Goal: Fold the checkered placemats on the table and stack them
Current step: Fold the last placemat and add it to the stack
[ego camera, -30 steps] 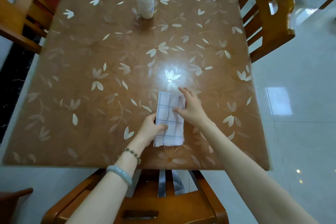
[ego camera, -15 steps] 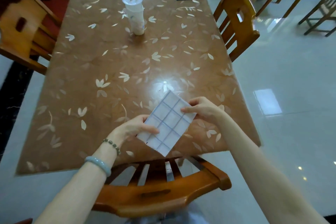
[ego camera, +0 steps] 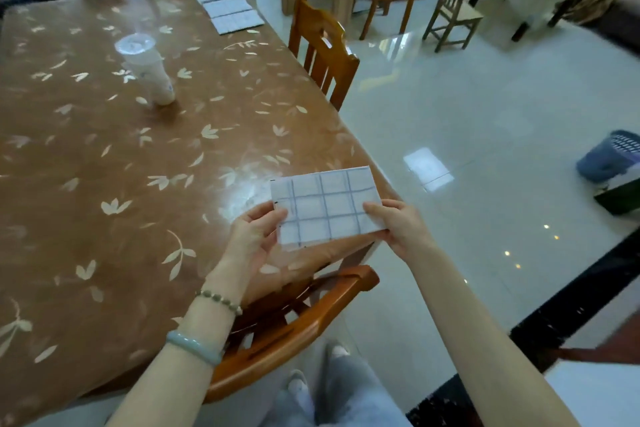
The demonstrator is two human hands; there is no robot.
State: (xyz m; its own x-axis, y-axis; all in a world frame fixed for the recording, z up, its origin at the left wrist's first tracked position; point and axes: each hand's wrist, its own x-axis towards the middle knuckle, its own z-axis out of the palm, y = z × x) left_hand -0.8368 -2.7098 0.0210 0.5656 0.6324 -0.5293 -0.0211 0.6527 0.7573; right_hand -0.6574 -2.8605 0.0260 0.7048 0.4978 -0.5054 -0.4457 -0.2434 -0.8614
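Left grip and right grip are pinching a folded blue-checked white cloth placemat flat between them. This is probably stopping its folds from opening.

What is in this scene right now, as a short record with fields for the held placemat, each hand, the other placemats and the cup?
held: folded white placemat with blue checks, lifted over the near right corner of the brown leaf-patterned table
left: left hand pinches its left end
right: right hand pinches its right end
others: three folded checkered placemats in a row at the table's far edge
cup: clear lidded plastic cup standing on the table, apart from all placemats
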